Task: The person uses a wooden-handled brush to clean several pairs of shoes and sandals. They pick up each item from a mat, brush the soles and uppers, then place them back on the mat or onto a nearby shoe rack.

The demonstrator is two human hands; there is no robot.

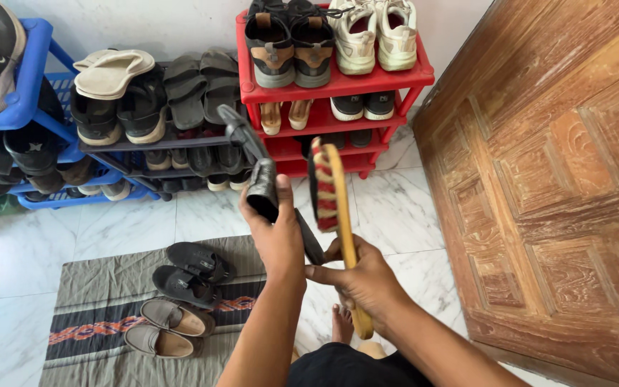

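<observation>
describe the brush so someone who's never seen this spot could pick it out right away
Start at the red shoe rack against the wall; just in front of it, over the marble floor, the right hand holds the brush upright. Unlike the dark sandal in the left hand, it has a long yellow wooden handle and red-and-pale bristles.

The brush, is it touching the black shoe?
Cannot tell. In the head view the brush, held by the right hand, stands close beside the black shoe in the left hand; neither contact nor a gap shows plainly.
</observation>
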